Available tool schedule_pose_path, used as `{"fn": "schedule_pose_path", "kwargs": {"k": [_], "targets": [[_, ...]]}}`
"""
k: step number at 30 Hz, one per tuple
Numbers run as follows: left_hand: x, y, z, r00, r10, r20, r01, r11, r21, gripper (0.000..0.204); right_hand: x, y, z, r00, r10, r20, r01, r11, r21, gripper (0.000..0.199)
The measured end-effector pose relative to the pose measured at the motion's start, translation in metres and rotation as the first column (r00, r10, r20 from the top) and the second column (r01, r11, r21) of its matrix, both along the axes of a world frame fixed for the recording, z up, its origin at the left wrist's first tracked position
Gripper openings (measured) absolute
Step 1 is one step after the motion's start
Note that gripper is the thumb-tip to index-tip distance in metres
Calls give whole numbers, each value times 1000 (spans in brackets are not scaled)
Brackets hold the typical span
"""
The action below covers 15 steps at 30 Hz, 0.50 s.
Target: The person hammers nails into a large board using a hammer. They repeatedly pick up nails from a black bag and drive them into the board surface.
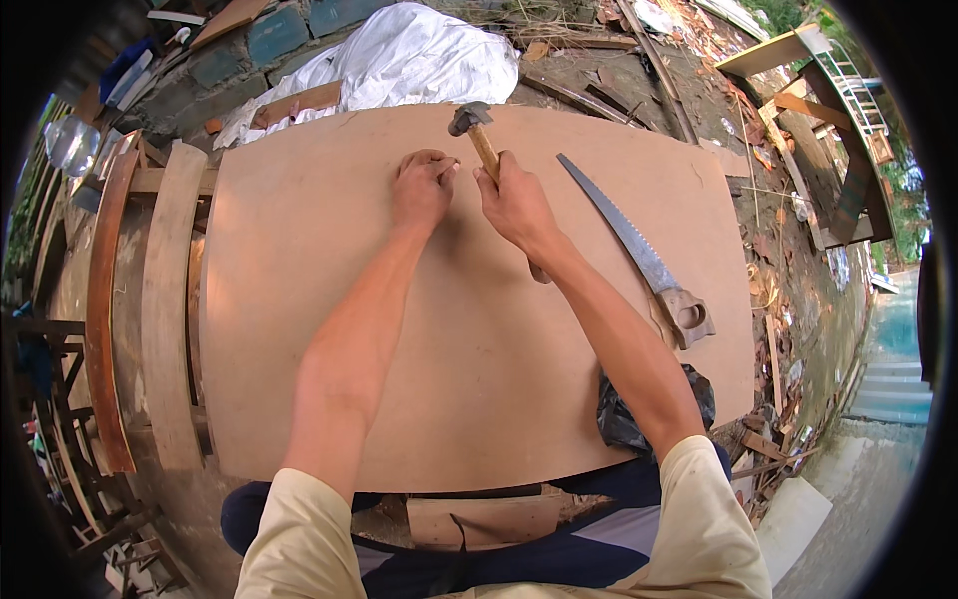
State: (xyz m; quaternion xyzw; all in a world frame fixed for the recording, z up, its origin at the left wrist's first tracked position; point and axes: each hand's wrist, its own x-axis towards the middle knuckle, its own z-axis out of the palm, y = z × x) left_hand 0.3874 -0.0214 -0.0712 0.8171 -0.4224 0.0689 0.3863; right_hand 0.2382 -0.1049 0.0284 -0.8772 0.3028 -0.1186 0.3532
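Note:
My right hand (517,205) is wrapped round the wooden handle of a claw hammer (485,150), whose dark metal head is raised towards the far side. Left of it, my left hand (424,190) is closed in a pinch over the far part of a brown wooden sheet (329,299). Whatever those fingers hold is too small to make out. On the sheet, to the right of my right arm, lies a handsaw (624,235) with a wooden grip, its blade pointing away. A black plastic bag (624,414) sits partly under my right forearm.
A white crumpled tarp (419,55) lies beyond the far edge. Long planks (172,309) run along the left side. Scrap wood and leaves litter the ground at right, with a wooden frame structure (823,130) at the far right. My knees are under the near edge.

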Motion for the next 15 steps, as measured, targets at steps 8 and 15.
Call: {"fn": "schedule_pose_path", "kwargs": {"k": [8, 15], "targets": [[-4, -1, 4, 999, 1, -35, 1, 999, 41, 15, -2, 2, -5, 999, -26, 38, 26, 1000, 4, 34], [8, -7, 0, 999, 7, -47, -7, 1000, -11, 15, 6, -2, -1, 994, -50, 100, 48, 998, 29, 35]]}}
